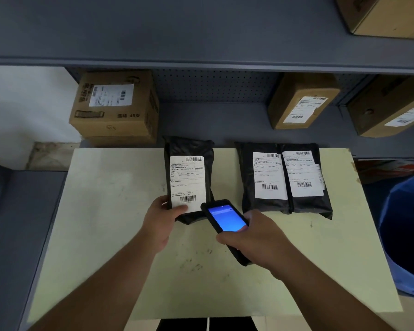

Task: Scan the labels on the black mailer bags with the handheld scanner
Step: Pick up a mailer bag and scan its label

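Observation:
Three black mailer bags with white labels lie on the pale table (105, 211). My left hand (161, 220) grips the lower left corner of the left mailer bag (189, 149), thumb on its label near the bottom barcode. My right hand (256, 237) holds the black handheld scanner (225, 217), its blue screen lit, its top end at the bag's lower right corner. Two more mailer bags, the middle one (261, 201) and the right one (318, 201), lie side by side to the right, untouched.
Cardboard boxes stand on the grey shelf behind: one at the left (115, 108), two at the right (301, 101) (392, 108), another on the upper shelf (387, 15). A blue bin (406, 235) stands right of the table.

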### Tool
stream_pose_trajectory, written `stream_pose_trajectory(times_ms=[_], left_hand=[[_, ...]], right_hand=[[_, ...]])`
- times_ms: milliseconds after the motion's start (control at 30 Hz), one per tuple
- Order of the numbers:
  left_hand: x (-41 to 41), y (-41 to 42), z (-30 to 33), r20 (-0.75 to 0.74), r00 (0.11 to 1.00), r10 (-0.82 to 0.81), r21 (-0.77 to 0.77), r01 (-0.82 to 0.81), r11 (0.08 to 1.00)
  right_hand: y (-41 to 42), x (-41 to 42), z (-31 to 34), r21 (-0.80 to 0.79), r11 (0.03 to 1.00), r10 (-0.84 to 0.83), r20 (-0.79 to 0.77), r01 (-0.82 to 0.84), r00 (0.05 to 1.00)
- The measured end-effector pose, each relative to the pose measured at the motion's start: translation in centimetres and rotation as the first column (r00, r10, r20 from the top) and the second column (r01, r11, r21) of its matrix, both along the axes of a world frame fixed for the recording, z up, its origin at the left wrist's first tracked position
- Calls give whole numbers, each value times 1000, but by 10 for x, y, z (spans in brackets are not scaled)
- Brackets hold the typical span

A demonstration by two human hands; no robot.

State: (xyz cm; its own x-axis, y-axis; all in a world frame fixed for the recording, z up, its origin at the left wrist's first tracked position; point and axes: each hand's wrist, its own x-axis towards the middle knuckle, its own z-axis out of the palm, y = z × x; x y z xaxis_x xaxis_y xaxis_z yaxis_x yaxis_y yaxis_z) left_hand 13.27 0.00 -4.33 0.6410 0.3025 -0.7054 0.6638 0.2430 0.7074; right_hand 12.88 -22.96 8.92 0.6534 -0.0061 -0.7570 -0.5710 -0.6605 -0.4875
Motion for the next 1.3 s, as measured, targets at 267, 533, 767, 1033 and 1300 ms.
stream_pose_trajectory(times_ms=[267, 533, 767, 1033, 1300], left_hand=[[-2, 11, 8, 68, 998, -10, 25, 9, 1000], [-12, 18, 9, 84, 996, 6, 19, -8, 1000], [-15, 23, 8, 85, 996, 17, 5, -18, 1000], [-15, 25, 10, 87, 996, 26, -5, -26, 1000], [-11, 27, 10, 81, 995, 51, -52, -47, 998]], right_hand=[[19, -12, 11, -21, 996, 91, -14, -91, 996], [31, -15, 14, 7, 996, 94, -18, -94, 995], [36, -17, 10, 11, 996, 92, -20, -92, 996], [39, -15, 7, 16, 996, 86, -12, -85, 996], [38, -13, 2, 13, 999, 36, -3, -36, 999]])
